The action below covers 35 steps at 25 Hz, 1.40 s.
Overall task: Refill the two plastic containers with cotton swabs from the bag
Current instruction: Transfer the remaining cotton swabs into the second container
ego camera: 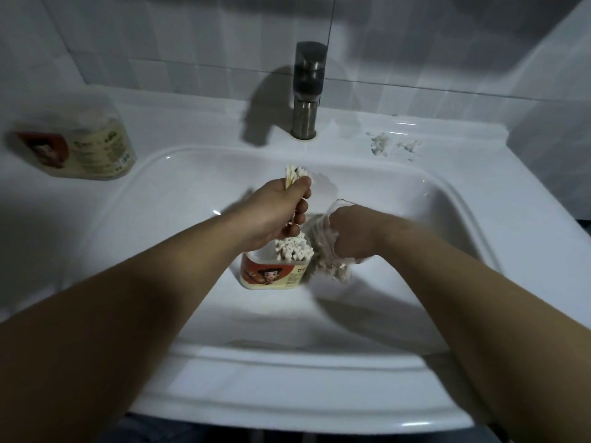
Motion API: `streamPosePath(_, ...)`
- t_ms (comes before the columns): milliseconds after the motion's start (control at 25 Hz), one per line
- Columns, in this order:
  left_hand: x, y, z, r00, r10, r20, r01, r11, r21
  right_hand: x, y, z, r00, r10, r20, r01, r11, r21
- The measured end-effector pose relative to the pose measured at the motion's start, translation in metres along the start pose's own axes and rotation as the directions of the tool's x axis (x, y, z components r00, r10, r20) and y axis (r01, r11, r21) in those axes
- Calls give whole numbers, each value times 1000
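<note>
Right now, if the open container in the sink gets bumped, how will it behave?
Probably light: the container is plastic holding only cotton swabs. Likely to slide, since it stands on the glossy sink basin. Might tip: it stands upright, with swabs seemingly packed toward one side.

In the sink (319,362), the left hand (281,212) gripped a bunch of swabs (295,174) just above the open container (271,273), the right hand (351,235) was sunk in the bag (326,260) just beside it, fingers blurred, and the other container (86,151) sat on the left ledge.
</note>
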<state>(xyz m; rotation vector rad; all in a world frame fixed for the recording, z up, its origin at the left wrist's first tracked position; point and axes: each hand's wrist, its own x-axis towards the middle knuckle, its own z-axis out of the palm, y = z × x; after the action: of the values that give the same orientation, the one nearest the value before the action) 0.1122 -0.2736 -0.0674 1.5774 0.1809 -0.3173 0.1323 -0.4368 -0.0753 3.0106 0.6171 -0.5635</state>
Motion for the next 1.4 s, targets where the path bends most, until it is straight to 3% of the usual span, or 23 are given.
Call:
streamPosePath(400,-2,-1,1,999,18,31,-20,998,61,-4,-1,-6,995,36,90,-39,999,35)
streamPosePath(520,0,-3,1,996,67,52,-74,985,153,-8,-1,-11,999,32,39,-35,997,63)
streamPosePath(800,1,-6,-1,980,189,65,-195,843,501,-18,-10,-21,999,37,-27,-35,997,64)
streamPosePath(960,2,-6,-2,975,201,91,-219,827,518,-22,-12,-23,1000,4,-29,-2,999,50)
streamPosePath(1080,4,-9,-3,976,187,114,-219,822,525,-22,-11,-23,995,-20,-98,25,999,47)
streamPosePath(1240,9,-11,-3,980,197,39,-178,761,623,-23,-7,-23,998,-46,-51,51,994,98)
streamPosePath(1400,10,-9,-10,987,164,0,-105,632,768,-23,6,-28,980,-6,-198,62,959,276)
